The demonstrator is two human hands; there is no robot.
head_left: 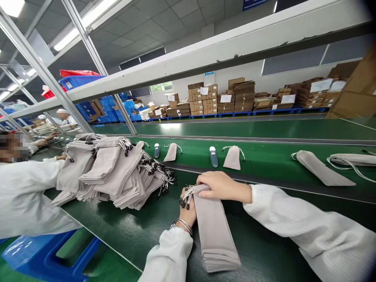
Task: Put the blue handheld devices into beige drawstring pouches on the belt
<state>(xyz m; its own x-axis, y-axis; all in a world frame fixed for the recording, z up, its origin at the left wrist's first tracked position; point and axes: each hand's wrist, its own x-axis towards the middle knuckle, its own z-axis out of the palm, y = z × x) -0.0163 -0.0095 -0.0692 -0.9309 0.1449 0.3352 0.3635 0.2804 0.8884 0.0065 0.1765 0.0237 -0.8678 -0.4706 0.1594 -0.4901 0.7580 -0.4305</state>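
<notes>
A flat stack of grey drawstring pouches (216, 229) lies on the dark green table in front of me. My left hand (188, 209) is wrapped round the stack's corded top end from the left, with black cord tips bunched over it. From the right, my right hand (219, 186) grips the same top end, thumb on the upper pouch. To the left is a large heap of grey pouches (108, 168) with black-tipped cords.
On the green belt beyond lie dark blue slippers (214, 156), small pouches (232, 158) and longer pouches (324, 168). A person's white sleeve (32, 178) reaches in at left, above a blue stool (38, 250). A metal frame (96, 58) stands over the belt.
</notes>
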